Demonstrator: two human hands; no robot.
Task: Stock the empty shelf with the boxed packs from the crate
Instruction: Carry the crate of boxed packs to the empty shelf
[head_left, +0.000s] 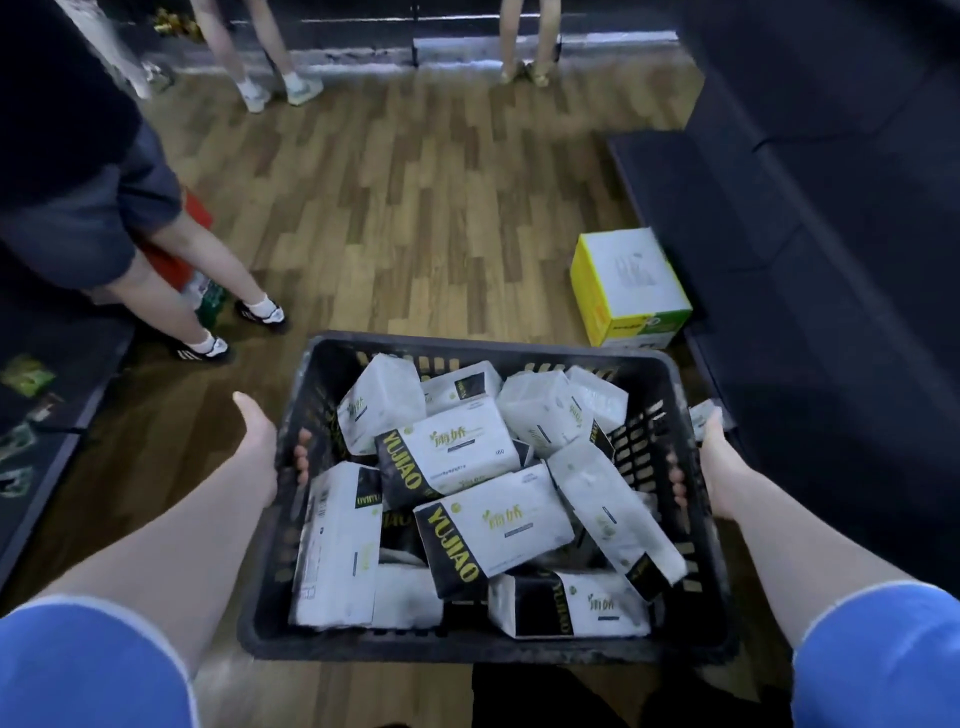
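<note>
Wood-plank floor (395, 208) beyond both hands, flanked by dark shelving: one long empty shelf (737, 249) running away past the right hand, another low dark shelf edge (52, 431) out beyond the left hand.

Between the two hands, held up off the floor: black slotted plastic crate (519, 649), heaped with white-and-black boxed packs (498, 525) lettered in yellow, lying tumbled at all angles.

Left of the left hand, a bystander's bare legs (197, 291) in dark shoes, something red behind them; further off, two more pairs of legs, blurred.

Ahead of the right hand, on the floor against the empty shelf: yellow-and-white carton (628, 291).

Left hand (265, 457) gripping the crate's left wall, fingers hooked inside, thumb outside along the rim. Right hand (717, 467) gripping the right wall likewise, fingertips showing through the slots.
</note>
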